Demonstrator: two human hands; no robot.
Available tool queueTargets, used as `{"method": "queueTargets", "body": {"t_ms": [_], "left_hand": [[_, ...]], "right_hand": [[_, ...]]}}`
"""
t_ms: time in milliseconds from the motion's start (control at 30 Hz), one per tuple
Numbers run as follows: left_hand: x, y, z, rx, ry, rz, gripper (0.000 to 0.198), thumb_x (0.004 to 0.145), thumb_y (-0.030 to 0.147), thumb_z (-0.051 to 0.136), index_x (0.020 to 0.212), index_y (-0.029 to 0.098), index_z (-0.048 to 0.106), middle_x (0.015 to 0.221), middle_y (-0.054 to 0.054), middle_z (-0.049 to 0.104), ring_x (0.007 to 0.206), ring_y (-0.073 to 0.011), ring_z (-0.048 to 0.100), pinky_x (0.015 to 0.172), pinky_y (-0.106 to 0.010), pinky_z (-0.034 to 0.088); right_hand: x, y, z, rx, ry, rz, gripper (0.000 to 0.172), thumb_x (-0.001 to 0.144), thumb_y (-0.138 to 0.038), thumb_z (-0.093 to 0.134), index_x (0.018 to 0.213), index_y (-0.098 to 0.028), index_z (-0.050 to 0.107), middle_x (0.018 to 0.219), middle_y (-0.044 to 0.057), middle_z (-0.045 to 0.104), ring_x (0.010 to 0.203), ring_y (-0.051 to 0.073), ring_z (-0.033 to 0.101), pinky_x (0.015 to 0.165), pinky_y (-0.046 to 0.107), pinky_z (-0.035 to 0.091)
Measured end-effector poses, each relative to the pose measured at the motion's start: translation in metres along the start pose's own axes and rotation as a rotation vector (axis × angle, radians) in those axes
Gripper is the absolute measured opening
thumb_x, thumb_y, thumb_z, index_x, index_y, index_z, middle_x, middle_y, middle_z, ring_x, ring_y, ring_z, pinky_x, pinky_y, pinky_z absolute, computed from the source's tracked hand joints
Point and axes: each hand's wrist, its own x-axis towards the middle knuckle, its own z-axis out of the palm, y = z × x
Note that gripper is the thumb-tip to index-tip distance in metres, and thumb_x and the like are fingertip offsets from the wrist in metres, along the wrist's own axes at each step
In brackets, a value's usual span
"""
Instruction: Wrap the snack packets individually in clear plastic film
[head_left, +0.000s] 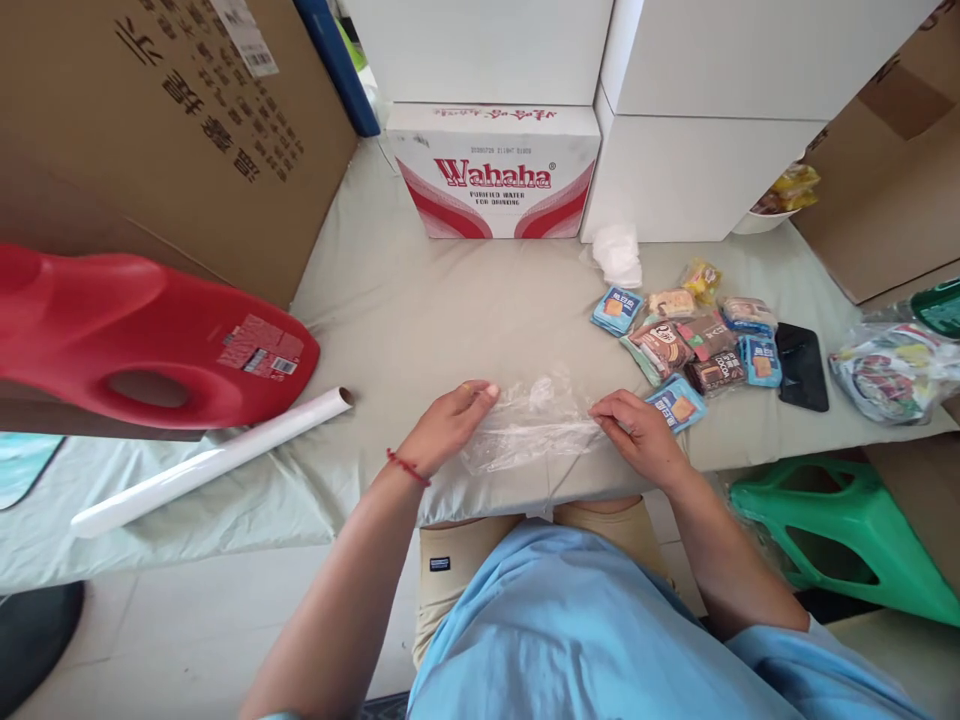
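Left: left hand (448, 428) is pinching the plastic bag (536, 425) with clenched fingers.
Right: right hand (637, 432) is gripping its opposite edge.
Bag: lying flat on the desk (450, 310), near snack packets (690, 350).
Care: pulling both ends evenly is likely keeping the film smooth.

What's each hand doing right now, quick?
Left hand: fingers closed on the left edge of the clear plastic bag.
Right hand: fingers pinching the bag's right edge.
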Motion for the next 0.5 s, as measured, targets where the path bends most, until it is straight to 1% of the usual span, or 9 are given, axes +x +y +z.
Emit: {"method": "queueTargets", "body": {"t_ms": [67,133,200,233,267,333,400,467,500], "left_hand": [[0.014,0.004,0.006,0.022,-0.068,-0.019,0.068,0.076,0.079,0.065,0.106,0.019,0.072,0.092,-0.008,0.074,0.087,-0.0268,0.068,0.079,-0.036,0.05],[0.025,0.003,0.012,-0.016,-0.177,-0.014,0.059,0.066,0.074,0.077,0.085,0.02,0.069,0.068,0.0,0.061,0.066,-0.0189,0.057,0.062,-0.031,0.04],[0.034,-0.001,0.016,-0.172,-0.206,0.003,0.054,0.066,0.071,0.079,0.072,0.02,0.063,0.059,0.005,0.048,0.057,-0.0122,0.044,0.056,-0.027,0.03],[0.037,-0.003,0.017,-0.284,-0.166,0.006,0.053,0.068,0.07,0.079,0.069,0.02,0.06,0.058,0.006,0.044,0.055,-0.0102,0.039,0.054,-0.026,0.028],[0.039,-0.005,0.018,-0.404,-0.093,0.006,0.053,0.069,0.069,0.079,0.069,0.02,0.058,0.058,0.007,0.042,0.054,-0.0089,0.036,0.053,-0.025,0.027],[0.045,-0.008,0.018,-0.619,0.098,0.011,0.053,0.07,0.069,0.08,0.073,0.021,0.057,0.058,0.008,0.039,0.052,-0.0077,0.034,0.05,-0.023,0.027],[0.052,-0.008,0.016,-0.763,0.257,0.013,0.053,0.072,0.069,0.08,0.078,0.022,0.057,0.056,0.01,0.036,0.049,-0.0073,0.033,0.047,-0.022,0.028],[0.061,-0.005,0.012,-0.841,0.351,0.0,0.052,0.077,0.07,0.076,0.084,0.022,0.059,0.054,0.01,0.036,0.044,-0.0069,0.033,0.044,-0.022,0.028],[0.064,-0.003,0.009,-0.876,0.359,-0.028,0.052,0.08,0.072,0.073,0.088,0.022,0.059,0.054,0.01,0.04,0.043,-0.0071,0.036,0.044,-0.022,0.029]], "right_hand": [[0.0,-0.001,0.0,-0.012,0.007,-0.009,0.018,0.103,-0.018,0.056,0.105,-0.024,0.073,0.098,0.006,0.072,0.093,0.02,0.071,0.08,0.033,0.057],[0.0,0.0,-0.001,-0.025,0.018,-0.011,0.018,0.102,-0.018,0.056,0.106,-0.024,0.073,0.099,0.006,0.072,0.092,0.019,0.071,0.08,0.033,0.057],[-0.001,0.003,-0.003,-0.037,0.041,0.002,0.018,0.102,-0.018,0.057,0.106,-0.024,0.073,0.098,0.006,0.072,0.091,0.019,0.07,0.079,0.033,0.056],[-0.002,0.006,-0.004,-0.046,0.059,0.016,0.017,0.102,-0.019,0.057,0.106,-0.024,0.073,0.098,0.006,0.072,0.09,0.02,0.07,0.078,0.033,0.056],[-0.004,0.008,-0.005,-0.057,0.082,0.036,0.017,0.102,-0.019,0.058,0.106,-0.024,0.073,0.097,0.006,0.072,0.09,0.02,0.07,0.078,0.033,0.056],[-0.007,0.013,-0.005,-0.077,0.135,0.089,0.016,0.101,-0.021,0.058,0.106,-0.024,0.073,0.097,0.006,0.072,0.091,0.02,0.07,0.079,0.034,0.056],[-0.01,0.016,-0.003,-0.083,0.181,0.147,0.015,0.101,-0.023,0.059,0.106,-0.024,0.073,0.099,0.006,0.072,0.092,0.021,0.07,0.08,0.034,0.056],[-0.011,0.017,0.0,-0.062,0.17,0.19,0.016,0.101,-0.026,0.059,0.105,-0.023,0.074,0.099,0.007,0.073,0.092,0.021,0.07,0.081,0.035,0.056],[-0.01,0.017,0.001,-0.043,0.145,0.205,0.016,0.101,-0.028,0.059,0.105,-0.023,0.074,0.097,0.007,0.073,0.091,0.021,0.07,0.081,0.035,0.057]]}}
